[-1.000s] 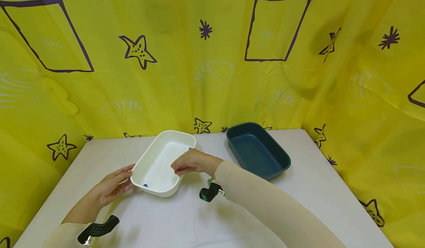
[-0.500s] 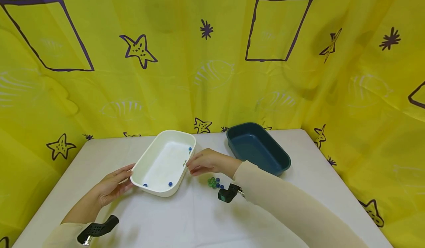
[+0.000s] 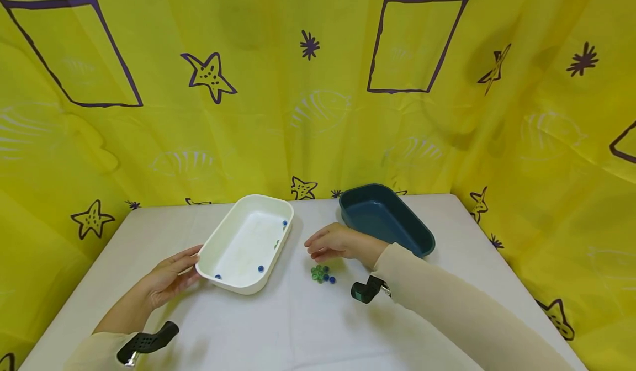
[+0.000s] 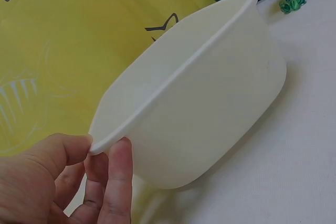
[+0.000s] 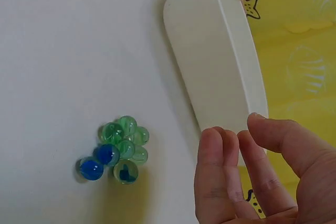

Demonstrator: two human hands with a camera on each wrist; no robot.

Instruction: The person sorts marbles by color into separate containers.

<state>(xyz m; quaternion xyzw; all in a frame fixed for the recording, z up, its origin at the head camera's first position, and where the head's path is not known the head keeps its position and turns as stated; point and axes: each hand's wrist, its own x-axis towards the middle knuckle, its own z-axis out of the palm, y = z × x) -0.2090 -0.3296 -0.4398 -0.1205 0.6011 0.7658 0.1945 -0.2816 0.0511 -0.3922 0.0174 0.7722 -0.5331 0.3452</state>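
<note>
My left hand (image 3: 169,277) pinches the near left corner of a white plastic tray (image 3: 226,233), thumb at the rim and fingers against the outside wall, as the left wrist view shows. Inside lie a few blue marbles (image 3: 260,269) and a green marble (image 3: 276,244) by the right wall. My right hand (image 3: 340,243) hovers over the table between both trays, fingers loosely bent and thumb apart, holding nothing. Just in front of it sits a cluster of green glass marbles (image 5: 126,126) with a couple of blue marbles (image 5: 91,169) at its edge.
A dark teal tray (image 3: 385,222) stands at the back right, partly behind my right hand and forearm. A white cloth (image 3: 278,332) covers the table. The yellow printed curtain (image 3: 268,139) hangs along the back and both sides.
My right hand has moved right, from over the white tray to above the table near the marble cluster. A blue marble has appeared near the tray's front and rolled slightly right. My left hand stays put.
</note>
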